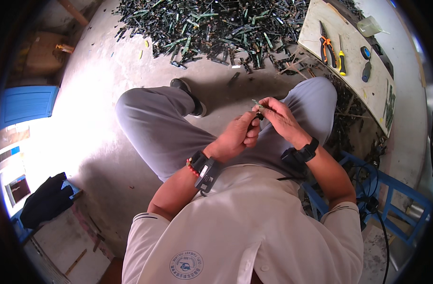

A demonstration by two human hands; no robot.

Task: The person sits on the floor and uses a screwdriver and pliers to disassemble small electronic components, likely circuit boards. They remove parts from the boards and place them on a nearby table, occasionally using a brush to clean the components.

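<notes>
In front of my lap my two hands meet, fingertips almost touching. My left hand (238, 134) is closed around a small dark piece (258, 116), most of it hidden by the fingers. My right hand (282, 119) pinches at the upper end of it, where a thin greenish strip (256, 102) sticks out above the fingertips. Whether strip and dark piece are joined cannot be made out. Beyond my feet lies a large heap of narrow dark and green strips (211, 28), resembling small circuit boards.
At the right, a pale board table (349, 33) carries orange-handled pliers (326, 45), a yellow-handled screwdriver (341, 59), a dark-handled screwdriver (366, 71), a blue tape roll (365, 52) and a clear cup (369, 26). A blue plastic stool (396, 189) with cables stands near my right elbow.
</notes>
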